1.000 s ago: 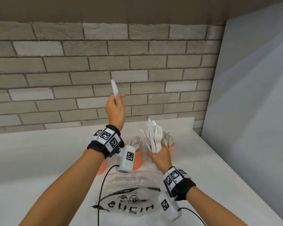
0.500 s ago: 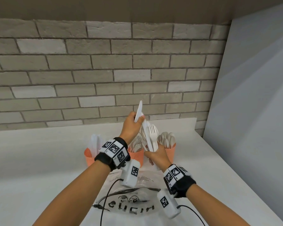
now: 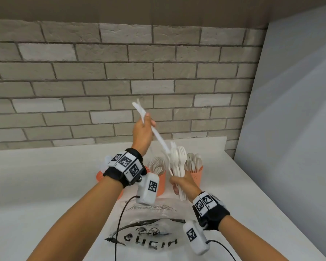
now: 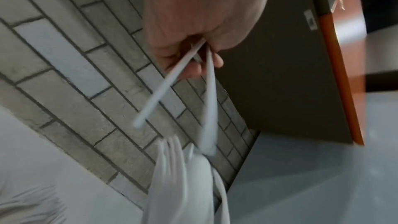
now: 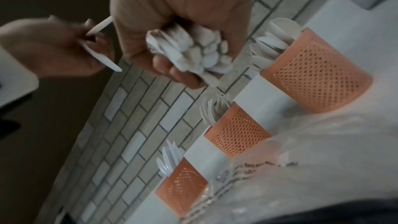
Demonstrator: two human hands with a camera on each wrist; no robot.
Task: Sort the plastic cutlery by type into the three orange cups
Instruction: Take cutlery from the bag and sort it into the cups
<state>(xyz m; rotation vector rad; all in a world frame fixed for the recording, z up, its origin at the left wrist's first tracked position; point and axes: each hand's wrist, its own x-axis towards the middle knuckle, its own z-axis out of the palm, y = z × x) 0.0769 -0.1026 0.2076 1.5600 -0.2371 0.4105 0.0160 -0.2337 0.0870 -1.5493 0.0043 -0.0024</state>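
Left hand (image 3: 142, 131) pinching two white plastic knives (image 3: 159, 139), right hand (image 3: 183, 182) gripping a bunch of cutlery (image 3: 177, 162), three orange cups (image 5: 237, 129) behind, holding sorted cutlery

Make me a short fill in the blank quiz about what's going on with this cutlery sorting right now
1. The right hand grips a ____ of mixed cutlery.
2. The left hand holds ____ white pieces.
3. The rightmost cup holds ____.
4. A clear plastic bag lies ____ the cups.

Missing words: bundle; two; spoons; in front of
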